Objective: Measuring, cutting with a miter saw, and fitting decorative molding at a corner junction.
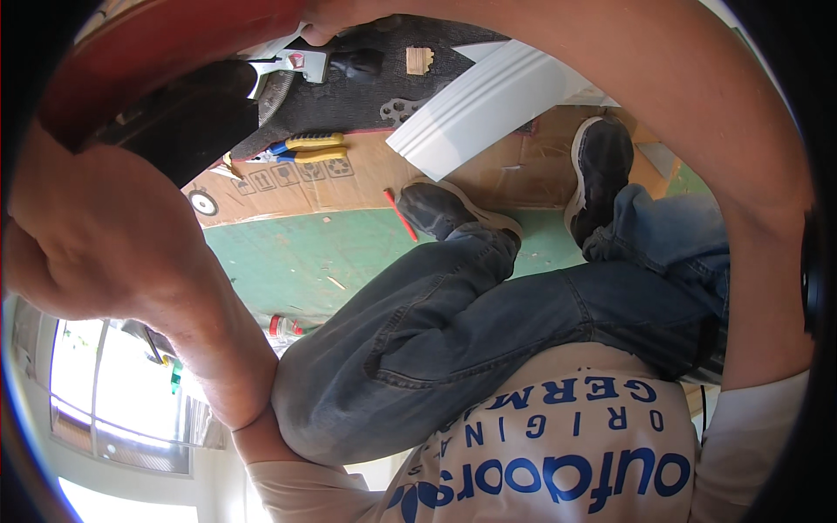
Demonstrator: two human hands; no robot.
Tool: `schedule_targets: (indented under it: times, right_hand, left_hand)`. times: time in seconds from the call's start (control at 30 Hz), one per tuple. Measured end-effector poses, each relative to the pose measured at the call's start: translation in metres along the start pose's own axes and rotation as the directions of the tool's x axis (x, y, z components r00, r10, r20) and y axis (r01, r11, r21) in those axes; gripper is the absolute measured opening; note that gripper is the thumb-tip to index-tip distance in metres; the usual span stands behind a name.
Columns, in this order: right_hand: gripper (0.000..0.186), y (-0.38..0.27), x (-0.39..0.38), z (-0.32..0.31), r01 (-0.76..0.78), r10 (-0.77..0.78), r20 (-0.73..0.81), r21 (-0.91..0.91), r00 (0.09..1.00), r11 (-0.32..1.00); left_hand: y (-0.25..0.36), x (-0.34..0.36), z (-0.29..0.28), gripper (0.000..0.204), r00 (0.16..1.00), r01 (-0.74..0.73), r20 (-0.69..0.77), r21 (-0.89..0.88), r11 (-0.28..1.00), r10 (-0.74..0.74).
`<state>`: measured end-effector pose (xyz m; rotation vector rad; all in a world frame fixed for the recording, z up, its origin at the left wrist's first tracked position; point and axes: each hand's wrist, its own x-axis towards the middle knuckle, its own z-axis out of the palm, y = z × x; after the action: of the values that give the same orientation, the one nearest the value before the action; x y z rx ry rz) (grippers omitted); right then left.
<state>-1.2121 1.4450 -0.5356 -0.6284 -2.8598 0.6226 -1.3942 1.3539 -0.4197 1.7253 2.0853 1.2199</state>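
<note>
My left hand is at the far left, curled in at the end of a large red and black tool. The tool's exact kind is cut off by the picture's edge. At the top, my right hand bends its fingertips down beside the tool's far end; what they hold is hidden. Under them is a silver metal base with a curved, marked scale. A white grooved moulding lies slantwise to the right. A small piece of wood moulding rests on the black surface.
Yellow-and-blue pliers lie on a cardboard sheet, near a round white-and-black disc. A red pen lies beside my left shoe. A grey perforated metal plate touches the moulding. A bottle lies by my knee.
</note>
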Motion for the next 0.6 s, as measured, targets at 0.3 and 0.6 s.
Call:
schedule_targets:
  times: [0.3, 0.6]
  right_hand:
    - [0.070, 0.008, 0.005, 0.010, 0.033, -0.031, 0.029, -0.107, 0.999, 0.994]
    - [0.070, 0.007, 0.004, 0.010, 0.038, -0.039, -0.011, -0.087, 0.999, 0.995]
  left_hand:
    - [-0.001, 0.006, 0.015, 0.027, 1.000, -0.001, -0.026, -0.076, 0.997, -0.001]
    - [0.008, -0.002, 0.024, 0.033, 0.998, -0.057, 0.000, -0.027, 0.998, 0.057]
